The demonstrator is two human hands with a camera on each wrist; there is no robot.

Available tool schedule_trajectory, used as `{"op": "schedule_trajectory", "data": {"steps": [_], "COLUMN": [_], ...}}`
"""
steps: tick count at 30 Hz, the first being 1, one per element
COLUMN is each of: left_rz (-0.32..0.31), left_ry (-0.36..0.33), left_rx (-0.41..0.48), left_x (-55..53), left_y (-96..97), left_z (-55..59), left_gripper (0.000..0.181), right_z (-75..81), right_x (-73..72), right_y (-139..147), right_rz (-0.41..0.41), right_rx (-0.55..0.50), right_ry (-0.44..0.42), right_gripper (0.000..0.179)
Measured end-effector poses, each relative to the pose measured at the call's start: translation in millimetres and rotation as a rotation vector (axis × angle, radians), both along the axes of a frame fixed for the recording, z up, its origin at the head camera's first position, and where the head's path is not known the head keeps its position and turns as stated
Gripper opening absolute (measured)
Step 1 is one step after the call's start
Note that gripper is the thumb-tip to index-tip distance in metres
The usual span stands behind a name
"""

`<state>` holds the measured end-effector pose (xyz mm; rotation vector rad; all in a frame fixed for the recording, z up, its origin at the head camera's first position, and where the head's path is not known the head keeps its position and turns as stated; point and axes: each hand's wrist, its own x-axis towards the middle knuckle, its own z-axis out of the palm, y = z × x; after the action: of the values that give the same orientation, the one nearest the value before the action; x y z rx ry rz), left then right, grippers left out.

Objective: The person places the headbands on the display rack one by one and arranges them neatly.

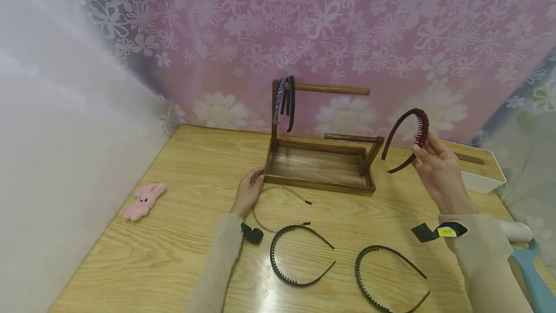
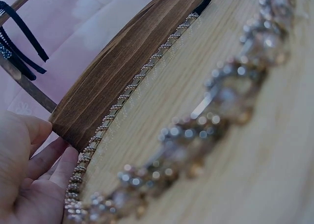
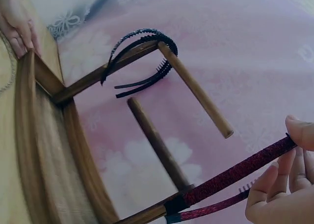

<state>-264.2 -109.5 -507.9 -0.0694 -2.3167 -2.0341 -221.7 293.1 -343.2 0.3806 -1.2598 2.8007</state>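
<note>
My right hand [image 1: 440, 168] pinches a dark red toothed headband [image 1: 423, 129] in the air, right of the wooden rack [image 1: 319, 185]. In the right wrist view its glittery band [image 3: 240, 172] passes in front of the rack's lower bar. My left hand [image 1: 248, 190] grips the rack's front left corner with thumb and fingers. A glittery bluish headband [image 1: 280, 98] and a black toothed headband [image 1: 292, 105] hang at the upper bar's left end. Beside my left hand lies a beaded headband [image 2: 116, 106]. Two black toothed headbands [image 1: 272, 255] [image 1: 357, 274] lie nearer on the table.
A pink plush toy [image 1: 145, 201] lies at the table's left. At the right stand a white box with a wooden lid [image 1: 484, 177] and a white roller [image 1: 514, 230] with a blue handle [image 1: 532, 269]. A pink floral curtain [image 1: 243, 37] hangs behind the table.
</note>
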Motion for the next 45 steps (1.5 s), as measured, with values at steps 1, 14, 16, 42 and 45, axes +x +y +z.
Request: {"op": "schedule_trajectory", "data": {"steps": [1,14,16,42,45], "left_rz": [0.002,0.003,0.005,0.014,0.008], "left_ry": [-0.006,-0.007,-0.009,0.023,0.019], "left_rx": [-0.002,0.012,0.015,-0.003,0.004], "left_x": [0.4,-3.3,-3.8,-3.5,-3.7], "left_y": [-0.1,-0.5,-0.4,-0.8,-0.4], "left_z": [0.0,-3.4,-3.3,-3.9,-3.6], "left_gripper": [0.038,0.037,0.037,0.036,0.036], "right_z": [3.2,39.5,40.0,16.2,13.6], "right_x": [-3.9,-57.0,-64.2,-120.5,-125.3], "right_y": [-2.0,-44.0,-54.6,-201.1,-204.5], "right_rz": [-0.012,-0.087,-0.083,-0.068,-0.078], "right_rx": [0.006,0.015,0.027,0.594,0.638], "right_ry": [0.012,0.032,0.027,-0.121,-0.116], "right_gripper": [0.048,0.044,0.043,0.06,0.06]}}
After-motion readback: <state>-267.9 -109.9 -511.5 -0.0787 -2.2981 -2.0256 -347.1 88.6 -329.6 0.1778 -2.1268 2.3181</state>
